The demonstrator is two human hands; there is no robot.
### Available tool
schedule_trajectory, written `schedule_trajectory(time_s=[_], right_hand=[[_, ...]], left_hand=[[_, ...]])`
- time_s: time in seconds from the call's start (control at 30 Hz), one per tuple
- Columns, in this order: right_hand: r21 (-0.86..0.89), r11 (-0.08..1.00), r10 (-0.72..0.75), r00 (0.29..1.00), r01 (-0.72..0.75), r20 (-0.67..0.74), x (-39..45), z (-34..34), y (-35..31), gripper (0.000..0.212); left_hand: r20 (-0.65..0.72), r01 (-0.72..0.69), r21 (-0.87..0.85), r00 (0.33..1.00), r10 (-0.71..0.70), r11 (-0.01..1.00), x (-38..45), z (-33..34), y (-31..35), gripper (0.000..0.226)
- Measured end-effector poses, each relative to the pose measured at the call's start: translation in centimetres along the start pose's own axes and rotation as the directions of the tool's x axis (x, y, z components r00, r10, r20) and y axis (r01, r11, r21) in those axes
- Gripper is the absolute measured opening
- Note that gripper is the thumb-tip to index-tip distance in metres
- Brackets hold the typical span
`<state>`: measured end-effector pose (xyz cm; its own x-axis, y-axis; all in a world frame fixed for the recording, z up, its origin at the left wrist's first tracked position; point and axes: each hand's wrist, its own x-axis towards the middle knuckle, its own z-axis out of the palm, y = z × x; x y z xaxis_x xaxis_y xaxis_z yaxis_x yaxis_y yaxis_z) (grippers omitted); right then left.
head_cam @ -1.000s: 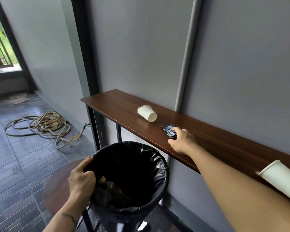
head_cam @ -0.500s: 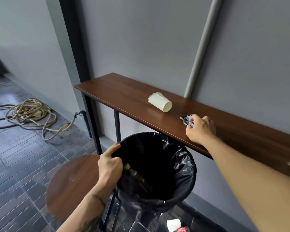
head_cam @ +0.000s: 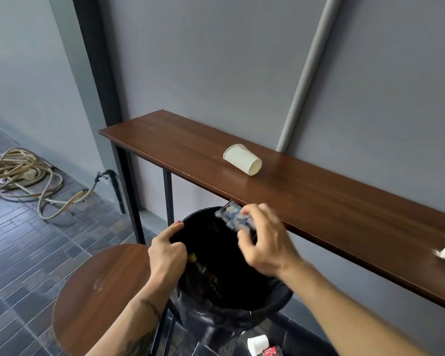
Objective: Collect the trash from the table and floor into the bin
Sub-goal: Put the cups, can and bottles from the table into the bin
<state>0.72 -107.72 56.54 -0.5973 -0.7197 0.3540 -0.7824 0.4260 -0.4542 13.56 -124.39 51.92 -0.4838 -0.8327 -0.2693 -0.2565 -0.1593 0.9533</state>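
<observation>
Head view: grey walls, dark slate floor, coiled beige hose point(head_cam: 18, 173) far left. Round brown wooden stool point(head_cam: 100, 286) beside black-lined bin point(head_cam: 242, 307). Left hand point(head_cam: 166, 250) clamped on bin rim. Right hand point(head_cam: 263, 242) pinches small blue foil wrapper point(head_cam: 233, 217) above the bin mouth. White paper cup point(head_cam: 242, 159) lies tipped on long brown wooden wall table point(head_cam: 344, 201); another small white cup point(head_cam: 257, 344) on the floor.

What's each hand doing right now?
Left hand: closed on the bin rim.
Right hand: holding a blue wrapper over the bin.
</observation>
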Motion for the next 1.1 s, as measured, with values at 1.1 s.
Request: schedule_trajectory(time_s=[1.1], right_hand=[[0.028,0.944,0.330,0.932,-0.329,-0.153,15.9,2.6,4.9,0.048]], left_hand=[[0.080,0.034,-0.031,0.996,-0.031,0.999,0.9,-1.9,-0.4,0.073]])
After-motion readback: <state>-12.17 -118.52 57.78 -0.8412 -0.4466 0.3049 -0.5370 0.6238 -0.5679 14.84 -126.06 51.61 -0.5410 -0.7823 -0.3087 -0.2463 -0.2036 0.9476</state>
